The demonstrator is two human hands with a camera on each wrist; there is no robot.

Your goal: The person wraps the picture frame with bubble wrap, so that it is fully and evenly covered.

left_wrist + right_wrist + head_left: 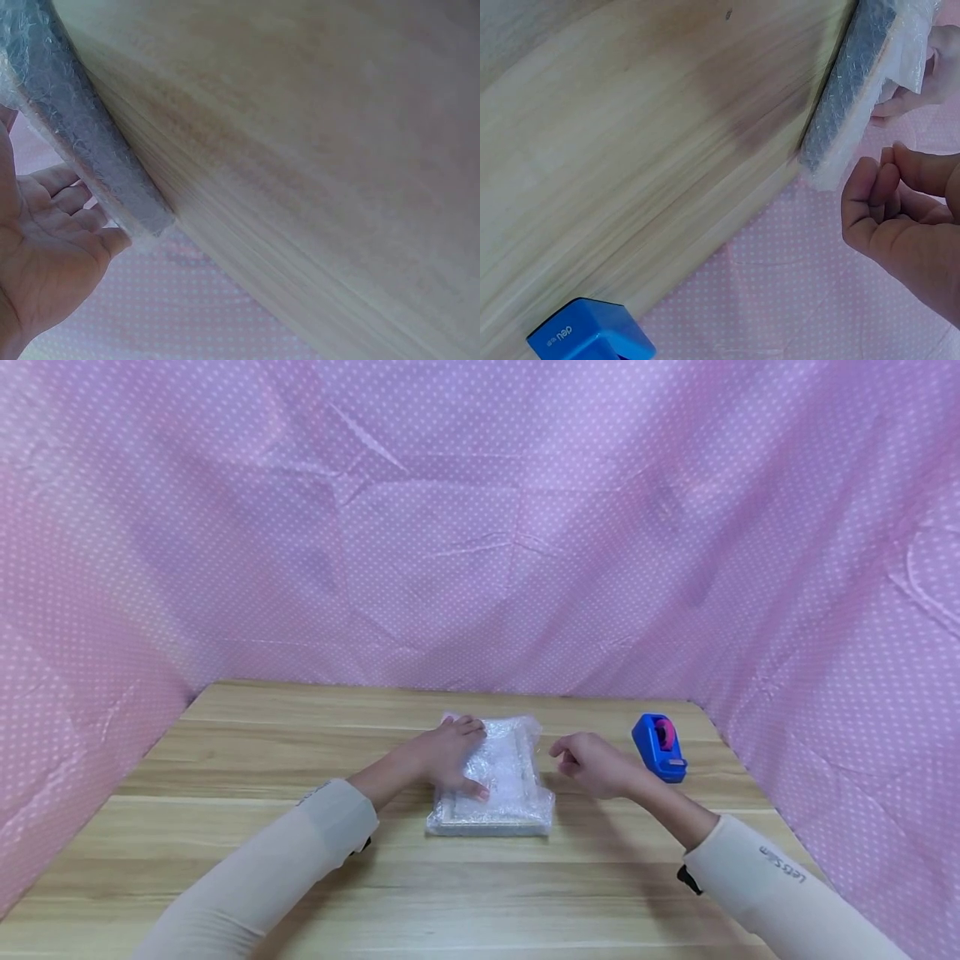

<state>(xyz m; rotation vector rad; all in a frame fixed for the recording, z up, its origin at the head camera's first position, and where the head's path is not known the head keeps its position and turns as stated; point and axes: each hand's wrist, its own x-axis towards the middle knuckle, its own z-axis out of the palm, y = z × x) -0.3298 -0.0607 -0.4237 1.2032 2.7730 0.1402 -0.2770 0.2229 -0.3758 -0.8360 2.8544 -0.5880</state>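
A flat, rectangular object wrapped in clear bubble wrap [498, 768] lies on the wooden table in the head view; a pale, frame-like border shows through. Across its left side rests my left hand [450, 758], fingers spread and thumb on the top face. In the left wrist view the palm [52, 247] and fingers reach past the package's edge. Just off its right side is my right hand [597, 766], fingers curled. The right wrist view shows its thumb and index finger [866, 180] pinched on a tiny pale strip, like tape, mostly hidden by the fingertips.
A blue tape dispenser [660, 747] with a pink core stands on the right of the table, beyond my right hand. Pink polka-dot cloth [480, 568] hangs behind and along both sides of the wooden table [247, 735].
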